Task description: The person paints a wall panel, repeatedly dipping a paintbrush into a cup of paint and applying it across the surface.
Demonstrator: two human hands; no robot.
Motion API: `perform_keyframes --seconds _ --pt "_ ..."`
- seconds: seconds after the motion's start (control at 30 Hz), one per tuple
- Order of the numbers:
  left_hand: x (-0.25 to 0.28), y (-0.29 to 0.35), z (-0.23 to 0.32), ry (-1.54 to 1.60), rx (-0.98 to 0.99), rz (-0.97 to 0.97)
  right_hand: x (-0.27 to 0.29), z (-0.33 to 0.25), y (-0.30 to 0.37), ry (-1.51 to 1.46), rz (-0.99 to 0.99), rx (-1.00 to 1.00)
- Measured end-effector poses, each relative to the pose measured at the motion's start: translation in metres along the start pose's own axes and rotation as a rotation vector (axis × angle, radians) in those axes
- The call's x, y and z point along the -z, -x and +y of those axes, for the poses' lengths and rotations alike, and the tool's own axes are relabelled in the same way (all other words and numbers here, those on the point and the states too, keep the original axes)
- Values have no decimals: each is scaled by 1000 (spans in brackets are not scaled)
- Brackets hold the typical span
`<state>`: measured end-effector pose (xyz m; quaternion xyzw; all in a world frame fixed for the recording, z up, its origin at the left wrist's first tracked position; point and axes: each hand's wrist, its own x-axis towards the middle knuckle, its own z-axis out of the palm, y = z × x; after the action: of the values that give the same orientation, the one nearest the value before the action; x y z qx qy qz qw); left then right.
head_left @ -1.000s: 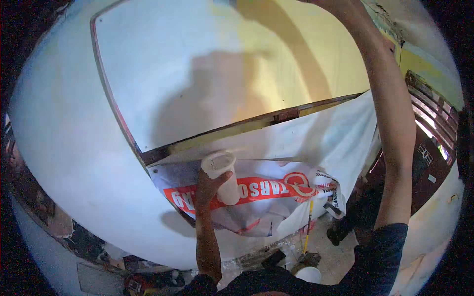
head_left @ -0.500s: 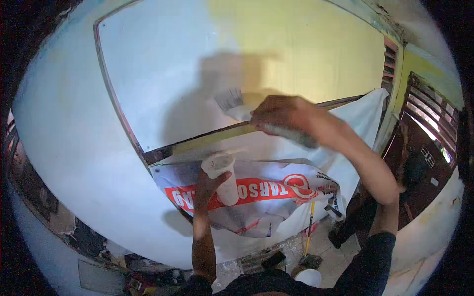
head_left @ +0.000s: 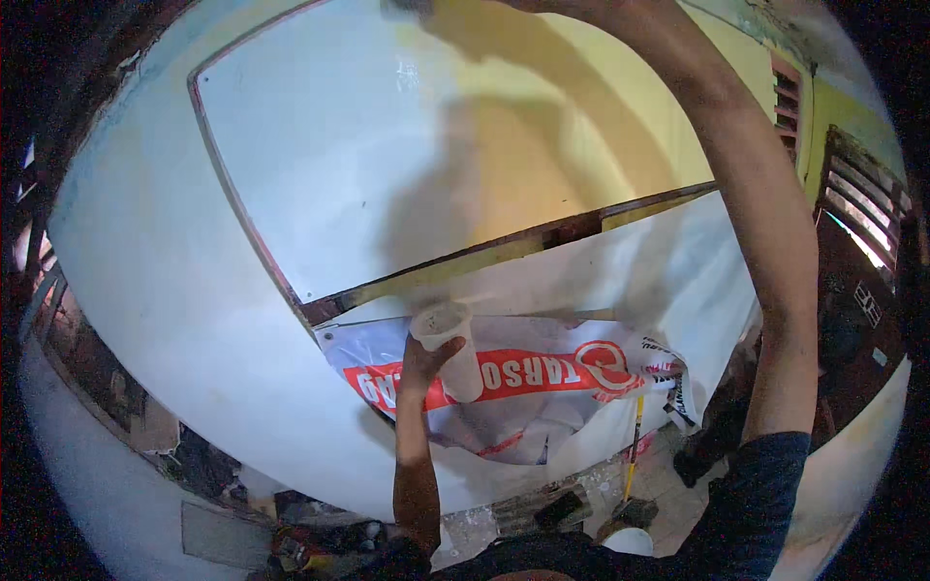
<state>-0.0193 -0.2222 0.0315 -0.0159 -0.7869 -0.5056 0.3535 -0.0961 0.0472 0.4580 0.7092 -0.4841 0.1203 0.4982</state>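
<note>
In my left hand [head_left: 423, 360] is a tall white plastic tub [head_left: 463, 373], gripped round its side with the open mouth up and slightly tilted; pale paint residue shows inside. It is held in front of a printed banner [head_left: 542, 363]. My right arm reaches high across the wall panel [head_left: 320, 145], part pale white-blue and part yellow. Only the edge of my right hand [head_left: 557, 5] shows at the top border. The paintbrush it gripped half a second ago is outside the picture, though a brush-like shadow falls on the panel.
A dark gap [head_left: 572, 230] runs under the panel, with white sheeting [head_left: 668, 261] hanging below. At right are a louvred window [head_left: 857, 203] and a dark door [head_left: 867, 310]. A yellow-handled tool [head_left: 634, 450] and a round white object [head_left: 630, 540] are at floor level.
My right hand has swung up from the panel's lower edge to the top border, taking the paintbrush out of view. The tub in my left hand appears slightly further right.
</note>
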Motion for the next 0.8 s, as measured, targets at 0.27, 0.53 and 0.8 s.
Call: perform_keyframes --seconds 0.27,0.53,0.8 --pt "-10 -3 24 -181 10 21 -111 -69 123 -163 -159 -45" --pt "-10 5 33 43 189 60 -86 -45 136 -515 33 156" --pt "-23 11 37 266 207 158 15 46 32 -315 205 157"
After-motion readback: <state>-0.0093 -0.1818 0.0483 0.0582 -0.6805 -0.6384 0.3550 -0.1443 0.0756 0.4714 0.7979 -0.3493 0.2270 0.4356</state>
